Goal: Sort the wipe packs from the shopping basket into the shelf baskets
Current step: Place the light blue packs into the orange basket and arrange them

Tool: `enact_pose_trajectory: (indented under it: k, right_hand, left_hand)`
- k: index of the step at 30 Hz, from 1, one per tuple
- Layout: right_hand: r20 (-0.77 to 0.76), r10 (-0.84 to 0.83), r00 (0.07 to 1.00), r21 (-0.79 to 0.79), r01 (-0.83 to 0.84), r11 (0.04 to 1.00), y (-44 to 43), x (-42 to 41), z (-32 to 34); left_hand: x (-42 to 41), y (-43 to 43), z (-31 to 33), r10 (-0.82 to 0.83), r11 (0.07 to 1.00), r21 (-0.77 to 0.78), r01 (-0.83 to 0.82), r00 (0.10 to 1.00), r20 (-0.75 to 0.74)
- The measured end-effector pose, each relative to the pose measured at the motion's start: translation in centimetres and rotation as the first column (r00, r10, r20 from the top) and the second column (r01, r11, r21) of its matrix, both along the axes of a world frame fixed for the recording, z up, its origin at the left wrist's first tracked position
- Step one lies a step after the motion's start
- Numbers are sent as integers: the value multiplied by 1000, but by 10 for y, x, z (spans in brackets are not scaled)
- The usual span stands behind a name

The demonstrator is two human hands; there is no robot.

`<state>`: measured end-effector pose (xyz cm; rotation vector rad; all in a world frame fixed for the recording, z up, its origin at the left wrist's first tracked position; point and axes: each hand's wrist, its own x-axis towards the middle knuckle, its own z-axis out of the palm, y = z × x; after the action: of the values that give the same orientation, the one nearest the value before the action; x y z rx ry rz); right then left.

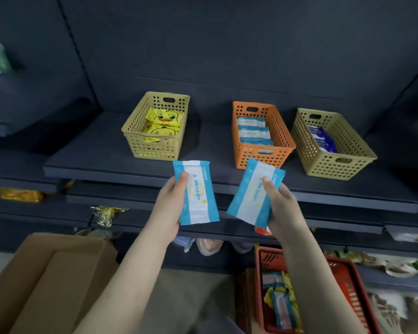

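2 flat, rectangular wipe packs of glossy soft plastic, each white down the middle with light-blue edges, are held up in front of the shelf: the left hand (170, 198) grips the left pack (199, 196) with its thumb across the front, and the right hand (285, 208) grips the right pack (252, 196) the same way, tilted. The packs sit near each other without touching, just below the front edge of the shelf (94, 153), a matte dark blue-grey board against a wall of the same colour. On it stand 3 rigid plastic baskets with round perforations and slot handles: a tan one at the left (152, 150) holding yellow duck-print packs (165, 116), an orange basket (263, 157) in the middle holding matching blue-and-white packs (252, 131), and a tan one at the right (336, 167) holding a dark-blue pack (322, 138). Lower down at the right, partly hidden by the right forearm, a red slotted shopping basket (355, 285) contains more packs (281, 307). An open brown cardboard box (46, 273) sits at the lower left, and blurred goods fill the lower shelves.
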<state>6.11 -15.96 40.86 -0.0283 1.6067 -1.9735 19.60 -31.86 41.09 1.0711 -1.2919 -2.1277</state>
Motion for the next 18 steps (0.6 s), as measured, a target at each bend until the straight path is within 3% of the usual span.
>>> enact_pose_trajectory:
  k: [4,9,13,15,18]
  right_hand:
    - [32,38,999,-119,-34,992,-16,-37,11]
    - [-39,72,997,-208,-79,975,-44,-111,16]
    - [-246,-62,967,-35,55,998,-68,-187,27]
    - [-436,17,900,115,38,993,-79,-231,31]
    - [-662,280,695,414,28,910,-99,-296,36]
  left_hand:
    - [-35,-28,0,55,998,-38,-57,997,-49]
    - [-99,-71,1,125,992,45,-121,987,-104]
    - [-157,-96,4,228,969,131,-209,963,-147]
    - [-185,-105,5,266,958,153,-244,954,-141]
    - [-217,-114,5,286,954,133,-270,952,-112]
